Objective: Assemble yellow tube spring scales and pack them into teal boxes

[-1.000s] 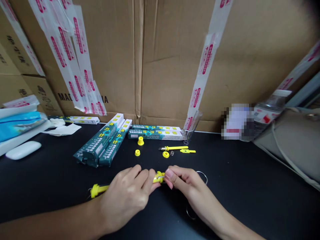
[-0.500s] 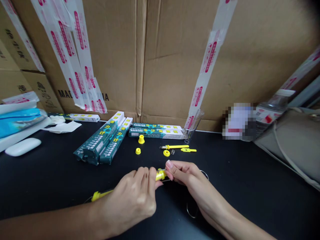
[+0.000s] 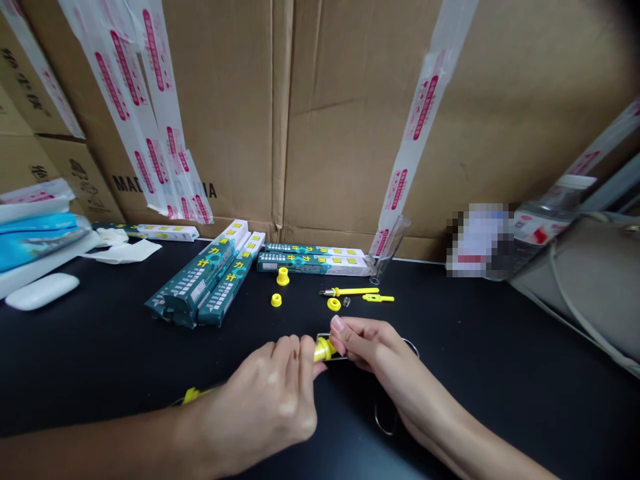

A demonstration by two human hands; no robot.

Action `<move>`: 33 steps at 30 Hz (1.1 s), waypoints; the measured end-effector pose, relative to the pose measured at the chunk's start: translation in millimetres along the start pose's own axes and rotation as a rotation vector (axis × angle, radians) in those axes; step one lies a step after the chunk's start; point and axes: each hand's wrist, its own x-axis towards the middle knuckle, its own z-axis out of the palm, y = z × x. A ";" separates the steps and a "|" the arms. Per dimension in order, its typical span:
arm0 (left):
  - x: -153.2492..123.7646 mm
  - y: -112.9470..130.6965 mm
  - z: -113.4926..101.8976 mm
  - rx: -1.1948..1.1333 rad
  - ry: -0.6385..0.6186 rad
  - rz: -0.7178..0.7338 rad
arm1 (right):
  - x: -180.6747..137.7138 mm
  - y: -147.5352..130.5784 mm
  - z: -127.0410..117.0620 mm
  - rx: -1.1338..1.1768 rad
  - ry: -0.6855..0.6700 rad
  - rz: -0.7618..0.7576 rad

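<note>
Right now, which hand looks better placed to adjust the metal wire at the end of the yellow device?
Probably the right hand: its thumb and fingertips are at the metal wire. The left hand is closed around the yellow device.

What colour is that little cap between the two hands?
Yellow! The little cap shows best in the head view.
</note>
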 end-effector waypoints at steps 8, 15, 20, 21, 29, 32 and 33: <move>0.2 -4.0 2.2 -0.052 0.004 -0.034 | -2.2 1.1 -2.7 -0.373 0.060 -0.148; -3.1 -10.2 7.2 -0.118 0.028 -0.083 | -4.1 -6.5 -5.9 -0.600 0.100 -0.223; -3.2 -9.5 5.2 -0.147 -0.009 -0.101 | -2.6 -10.1 -8.5 -0.729 0.067 -0.230; -2.9 -9.3 4.4 -0.159 -0.008 -0.103 | -2.5 -10.9 -8.9 -0.752 0.062 -0.224; 0.7 -14.8 5.2 -0.262 -0.116 -0.155 | -0.8 -5.5 -8.5 -0.832 0.110 -0.316; 2.5 -18.1 6.8 -0.324 -0.148 -0.186 | 0.2 0.4 -7.7 -0.834 0.200 -0.383; 3.2 -19.2 6.9 -0.365 -0.179 -0.204 | 0.9 1.8 -7.9 -0.814 0.212 -0.387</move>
